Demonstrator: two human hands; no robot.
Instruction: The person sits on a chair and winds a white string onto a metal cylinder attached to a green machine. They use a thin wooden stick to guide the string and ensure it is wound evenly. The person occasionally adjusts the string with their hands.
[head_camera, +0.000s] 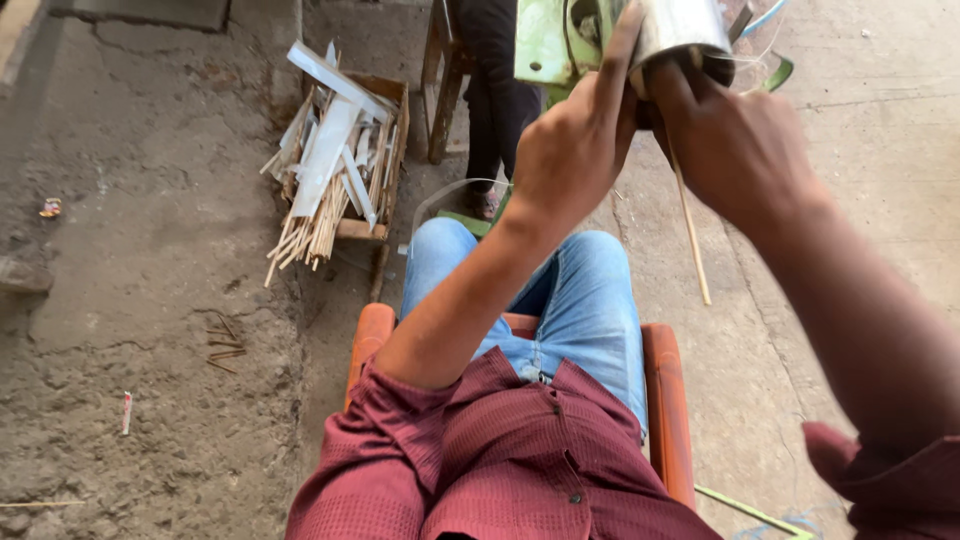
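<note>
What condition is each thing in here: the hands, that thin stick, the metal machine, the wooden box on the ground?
Left hand: raised, pressed against the metal machine.
Right hand: closed around the thin stick.
Thin stick: hanging down from the right hand, straight, unbroken.
Metal machine: shiny cylinder on a green plate, partly out of view.
Wooden box: open, crammed with sticks and pale strips spilling over.
Orange chair: occupied.

Rough cracked concrete floor (150, 300) in daylight, wooden crate (385, 150) of thin sticks and white strips, orange chair (668, 400), wooden stool legs (440, 90), scattered litter
</note>
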